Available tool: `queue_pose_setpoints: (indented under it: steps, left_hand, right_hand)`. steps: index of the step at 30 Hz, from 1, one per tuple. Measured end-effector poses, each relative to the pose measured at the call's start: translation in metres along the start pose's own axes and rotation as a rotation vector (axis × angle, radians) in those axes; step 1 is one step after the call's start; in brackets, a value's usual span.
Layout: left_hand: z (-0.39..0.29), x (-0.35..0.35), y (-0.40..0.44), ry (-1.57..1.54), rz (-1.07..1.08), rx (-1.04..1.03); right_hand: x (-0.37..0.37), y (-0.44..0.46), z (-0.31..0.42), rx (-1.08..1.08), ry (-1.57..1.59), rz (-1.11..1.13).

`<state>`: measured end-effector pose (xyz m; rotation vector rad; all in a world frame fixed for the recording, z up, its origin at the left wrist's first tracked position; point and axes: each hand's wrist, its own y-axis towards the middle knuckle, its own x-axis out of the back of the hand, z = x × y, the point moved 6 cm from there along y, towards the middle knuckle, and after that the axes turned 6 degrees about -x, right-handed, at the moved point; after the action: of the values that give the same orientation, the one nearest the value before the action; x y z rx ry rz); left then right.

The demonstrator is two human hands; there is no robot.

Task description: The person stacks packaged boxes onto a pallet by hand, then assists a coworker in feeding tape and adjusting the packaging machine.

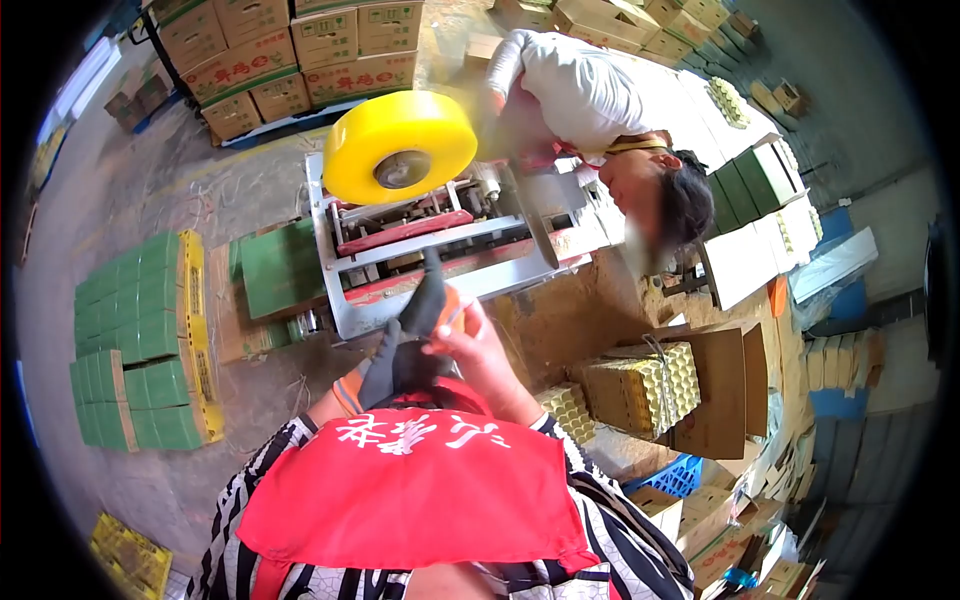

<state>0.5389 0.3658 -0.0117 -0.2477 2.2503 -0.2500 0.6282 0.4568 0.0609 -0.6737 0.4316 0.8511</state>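
Observation:
My left hand (382, 372) wears a dark grey work glove with an orange cuff. Just above it is a second dark grey work glove (428, 303), also with an orange edge. The bare fingers of my right hand (478, 352) are closed in a pinch at that loose glove's orange edge. My gloved left fingers close against its lower part; some of them are hidden. Both hands are close together in front of my red apron (410, 490). Beyond them stands a metal-framed carton-sealing machine (435, 240) with a large yellow tape roll (440, 135) on top.
Green flat cartons (135, 315) are stacked on a yellow pallet at left; another green carton (285, 268) lies beside the machine. A co-worker (585, 95) leans in from the far right. Egg trays (640, 390) stand at right by an open carton (712, 395). Stacked boxes (330, 45) fill the back.

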Motion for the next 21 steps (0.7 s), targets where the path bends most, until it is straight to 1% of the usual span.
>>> queue_pose_setpoints:
  steps: [1,2,3,4,6,7,8,9,10,11,12,13,14,15,16,19,21]
  left_hand:
    - [-0.004,-0.003,0.001,0.026,0.016,-0.06]
    - [-0.009,-0.004,0.0,0.004,0.023,-0.105]
    - [-0.016,-0.004,-0.002,-0.06,0.021,-0.139]
    - [-0.019,-0.004,-0.003,-0.227,0.022,-0.152]
    - [-0.036,-0.019,-0.007,-1.119,0.1,-0.01]
    - [-0.036,0.001,-0.007,-0.717,-0.009,-0.166]
    - [-0.04,0.017,-0.009,-0.295,-0.158,-0.254]
    - [-0.04,0.022,-0.009,-0.296,-0.156,-0.265]
    - [-0.04,0.027,-0.008,-0.297,-0.155,-0.275]
    - [-0.044,0.026,-0.007,-0.298,-0.154,-0.285]
    - [-0.046,0.025,-0.005,-0.424,-0.156,-0.253]
    - [-0.048,0.025,-0.006,-0.312,-0.203,-0.231]
    - [-0.056,0.011,-0.01,-0.201,-0.25,-0.208]
    - [-0.061,0.005,-0.013,-0.089,-0.295,-0.186]
    - [-0.053,0.018,-0.01,-0.006,-0.332,-0.133]
    - [-0.028,0.053,-0.011,-0.003,-0.528,-0.038]
    - [-0.028,0.057,-0.012,0.1,-0.521,-0.104]
  right_hand:
    - [-0.003,-0.004,-0.003,-0.056,-0.08,0.0]
    - [-0.007,-0.007,-0.003,-0.055,-0.127,0.002]
    - [-0.01,-0.01,-0.004,-0.055,-0.175,0.003]
    - [-0.009,-0.012,-0.005,-0.046,-0.197,0.002]
    - [-0.005,-0.012,-0.008,-0.029,-0.244,0.002]
    - [-0.001,-0.01,-0.012,-0.092,-0.179,0.002]
    - [0.004,-0.008,-0.017,-0.155,-0.113,0.003]
    - [0.009,-0.006,-0.024,-0.219,-0.047,0.004]
    - [0.015,-0.004,-0.027,-0.221,-0.072,-0.002]
    - [0.022,-0.001,-0.027,-0.176,-0.096,-0.009]
    - [0.028,0.002,-0.025,-0.132,-0.121,-0.016]
    - [0.033,0.004,-0.023,-0.089,-0.146,-0.023]
    - [0.037,0.006,-0.015,-0.02,-0.105,-0.072]
    - [0.037,0.006,-0.008,0.01,-0.005,-0.079]
    - [0.039,0.007,-0.001,0.046,0.052,-0.086]
    - [0.037,0.008,0.021,0.167,0.165,-0.142]
    - [0.055,0.013,0.019,0.167,0.128,-0.227]
